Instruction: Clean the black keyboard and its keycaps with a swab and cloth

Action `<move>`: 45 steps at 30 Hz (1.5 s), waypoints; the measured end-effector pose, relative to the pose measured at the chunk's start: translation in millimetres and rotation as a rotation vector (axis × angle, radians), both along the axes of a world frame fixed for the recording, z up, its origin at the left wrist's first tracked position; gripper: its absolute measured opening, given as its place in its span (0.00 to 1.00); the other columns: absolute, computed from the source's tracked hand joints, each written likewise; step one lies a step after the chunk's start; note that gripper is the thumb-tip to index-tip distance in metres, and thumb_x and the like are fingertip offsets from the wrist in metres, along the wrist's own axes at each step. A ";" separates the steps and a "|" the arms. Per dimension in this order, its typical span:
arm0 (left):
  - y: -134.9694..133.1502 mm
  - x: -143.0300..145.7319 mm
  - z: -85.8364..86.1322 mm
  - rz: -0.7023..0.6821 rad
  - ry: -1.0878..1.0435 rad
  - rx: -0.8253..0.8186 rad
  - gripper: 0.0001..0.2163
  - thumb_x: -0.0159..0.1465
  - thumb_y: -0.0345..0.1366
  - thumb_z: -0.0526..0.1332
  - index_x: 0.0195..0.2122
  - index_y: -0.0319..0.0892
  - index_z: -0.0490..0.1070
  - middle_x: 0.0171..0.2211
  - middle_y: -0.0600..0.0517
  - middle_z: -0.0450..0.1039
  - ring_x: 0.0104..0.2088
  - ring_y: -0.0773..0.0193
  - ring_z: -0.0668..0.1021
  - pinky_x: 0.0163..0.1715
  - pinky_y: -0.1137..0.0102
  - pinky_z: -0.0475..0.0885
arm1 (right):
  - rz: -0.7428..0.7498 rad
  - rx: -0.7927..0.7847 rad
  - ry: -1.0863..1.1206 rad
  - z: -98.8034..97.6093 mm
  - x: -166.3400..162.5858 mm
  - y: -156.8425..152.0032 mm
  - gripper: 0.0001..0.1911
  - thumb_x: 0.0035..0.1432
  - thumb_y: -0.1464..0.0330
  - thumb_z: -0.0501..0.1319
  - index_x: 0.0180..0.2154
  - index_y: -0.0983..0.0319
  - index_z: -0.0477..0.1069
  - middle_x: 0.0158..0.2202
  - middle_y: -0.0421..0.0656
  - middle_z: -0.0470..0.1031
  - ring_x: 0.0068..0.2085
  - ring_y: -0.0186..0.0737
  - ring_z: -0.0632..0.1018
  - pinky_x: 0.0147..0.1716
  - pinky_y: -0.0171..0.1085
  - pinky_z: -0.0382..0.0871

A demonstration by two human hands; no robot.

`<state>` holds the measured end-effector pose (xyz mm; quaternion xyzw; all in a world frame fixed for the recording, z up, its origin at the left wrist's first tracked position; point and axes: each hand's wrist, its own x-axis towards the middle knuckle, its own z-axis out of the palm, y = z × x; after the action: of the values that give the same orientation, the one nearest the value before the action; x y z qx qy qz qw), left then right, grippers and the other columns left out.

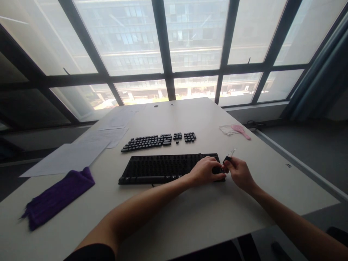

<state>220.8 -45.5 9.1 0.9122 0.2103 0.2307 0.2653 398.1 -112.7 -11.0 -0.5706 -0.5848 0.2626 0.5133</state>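
Note:
A black keyboard (pixel 160 168) lies on the white table, and its key field looks dark and bare of keycaps. My left hand (pixel 206 170) rests over the keyboard's right end with curled fingers. Its thumb and fingertips are closed close to my right hand; what they pinch is too small to make out. Just right of the keyboard, my right hand (pixel 240 174) grips a keycap puller (pixel 232 153) with a dark body and thin, pale prongs pointing up and away. Behind the keyboard, loose black keycaps (pixel 146 141) stand in rows, with smaller groups of keycaps (pixel 189 136) to their right.
A purple cloth (pixel 61 195) lies at the left, near white paper sheets (pixel 70 156). At the right edge sit a pink hairbrush (pixel 240 131) and a clear plastic bag (pixel 227 129). Large windows (pixel 195 36) rise behind the table (pixel 174 224).

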 end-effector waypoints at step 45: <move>-1.9 -4.5 -11.3 -0.100 -0.180 0.301 0.11 0.67 0.40 0.60 0.46 0.41 0.75 0.43 0.45 0.71 0.43 0.61 0.73 0.49 0.66 0.72 | 0.015 0.024 -0.032 -2.3 -2.5 -1.8 0.13 0.65 0.59 0.56 0.33 0.61 0.66 0.21 0.36 0.67 0.23 0.34 0.69 0.23 0.33 0.62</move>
<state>216.4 -47.3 -2.2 0.9266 0.1033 0.3267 0.1548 395.6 -114.5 -13.3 -0.5641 -0.6003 0.2501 0.5088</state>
